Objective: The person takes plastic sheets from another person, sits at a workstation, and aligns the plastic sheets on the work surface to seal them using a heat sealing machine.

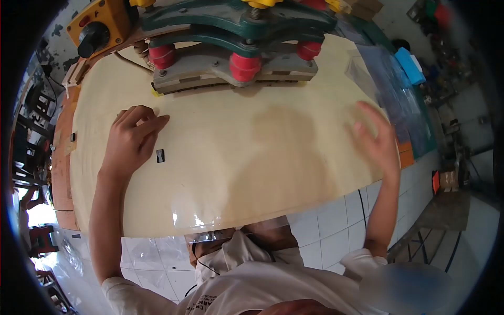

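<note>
A pale yellow sheet (210, 136) under clear plastic covers the table. My left hand (135, 134) rests over its left part, fingers curled, with the thumb and index fingertips together at a tiny dark item I cannot make out. Just right of that hand lies a small black piece (160, 156), not touched by it. My right hand (375, 135) is over the sheet's right edge, slightly blurred, its fingers apart and nothing in them.
A green and grey clamp frame (239, 39) with red knobs spans the back of the table. At the back left is a yellow control box (100, 26) with a black knob. Clear plastic sheets (391, 84) and a blue packet (410, 65) lie at the right.
</note>
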A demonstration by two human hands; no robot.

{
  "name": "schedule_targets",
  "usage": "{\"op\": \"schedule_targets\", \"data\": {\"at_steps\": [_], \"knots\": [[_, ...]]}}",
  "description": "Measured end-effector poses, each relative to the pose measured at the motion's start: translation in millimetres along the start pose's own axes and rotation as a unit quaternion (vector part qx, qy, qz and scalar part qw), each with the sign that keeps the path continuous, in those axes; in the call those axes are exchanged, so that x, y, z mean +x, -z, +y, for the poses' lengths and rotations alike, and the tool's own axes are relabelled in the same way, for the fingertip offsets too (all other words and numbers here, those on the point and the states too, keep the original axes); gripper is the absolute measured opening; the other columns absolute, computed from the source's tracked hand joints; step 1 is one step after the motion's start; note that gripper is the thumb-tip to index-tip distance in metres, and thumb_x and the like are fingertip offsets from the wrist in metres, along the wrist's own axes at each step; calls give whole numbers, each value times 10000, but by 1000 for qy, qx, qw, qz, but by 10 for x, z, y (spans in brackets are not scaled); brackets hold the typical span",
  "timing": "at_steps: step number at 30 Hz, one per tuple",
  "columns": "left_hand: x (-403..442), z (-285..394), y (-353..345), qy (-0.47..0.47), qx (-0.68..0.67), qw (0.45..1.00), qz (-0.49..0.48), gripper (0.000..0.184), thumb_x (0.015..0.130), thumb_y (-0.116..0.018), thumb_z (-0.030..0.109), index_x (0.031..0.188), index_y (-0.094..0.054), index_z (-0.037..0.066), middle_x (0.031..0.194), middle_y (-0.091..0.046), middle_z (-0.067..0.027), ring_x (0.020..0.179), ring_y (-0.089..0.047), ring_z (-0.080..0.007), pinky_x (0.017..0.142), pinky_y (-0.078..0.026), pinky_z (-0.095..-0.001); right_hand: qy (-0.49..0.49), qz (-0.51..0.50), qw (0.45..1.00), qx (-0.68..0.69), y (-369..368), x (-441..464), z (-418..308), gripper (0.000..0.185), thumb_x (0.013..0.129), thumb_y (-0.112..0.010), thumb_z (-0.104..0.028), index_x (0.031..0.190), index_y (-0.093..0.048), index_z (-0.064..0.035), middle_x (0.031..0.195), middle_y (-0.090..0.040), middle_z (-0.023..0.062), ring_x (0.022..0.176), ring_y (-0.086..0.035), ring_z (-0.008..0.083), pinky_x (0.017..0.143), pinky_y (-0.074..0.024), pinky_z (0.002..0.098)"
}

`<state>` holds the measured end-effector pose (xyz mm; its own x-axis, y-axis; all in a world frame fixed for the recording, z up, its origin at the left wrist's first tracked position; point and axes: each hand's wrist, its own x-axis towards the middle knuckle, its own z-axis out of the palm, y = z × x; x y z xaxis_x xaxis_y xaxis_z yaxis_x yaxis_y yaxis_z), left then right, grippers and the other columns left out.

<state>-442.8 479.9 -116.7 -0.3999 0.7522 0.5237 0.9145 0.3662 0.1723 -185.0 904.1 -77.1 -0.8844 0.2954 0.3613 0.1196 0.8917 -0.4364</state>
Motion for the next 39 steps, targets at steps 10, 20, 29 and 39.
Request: {"op": "schedule_targets", "data": {"at_steps": [10,20,29,39], "knots": [[3,-14,-5,-3,-13,1000,-1,279,737,-628,-49,973,-746,39,841,-614,-98,766,-601,-250,726,-490,-363,-420,74,874,-232,605,737,2545,1094,727,-695,-733,1448,-425,43,1433,-490,276,1363,-456,371,1109,-371,435],[-3,-3,-38,16,-11,1000,-5,308,725,-621,-69,983,-748,41,860,-616,-111,795,-610,-261,734,-509,-362,-178,-26,968,-175,513,667,2095,915,776,-692,-676,1407,-523,-34,1401,-536,246,1321,-495,384,1097,-387,458],[13,44,-20,9,-6,1000,11,282,730,-626,-51,961,-751,50,838,-613,-86,763,-615,-237,737,-505,-356,-179,-88,979,42,761,727,2159,704,787,-832,-258,1389,-542,-36,1028,-693,104,850,-651,179,731,-531,306],[39,74,117,26,-33,997,-66,290,784,-614,-64,1038,-719,30,923,-622,-130,833,-624,-294,751,-513,-372,-264,101,958,-52,1685,1026,2032,393,859,-784,-320,1086,-728,-4,750,-625,6,622,-516,75,546,-412,270]]}}
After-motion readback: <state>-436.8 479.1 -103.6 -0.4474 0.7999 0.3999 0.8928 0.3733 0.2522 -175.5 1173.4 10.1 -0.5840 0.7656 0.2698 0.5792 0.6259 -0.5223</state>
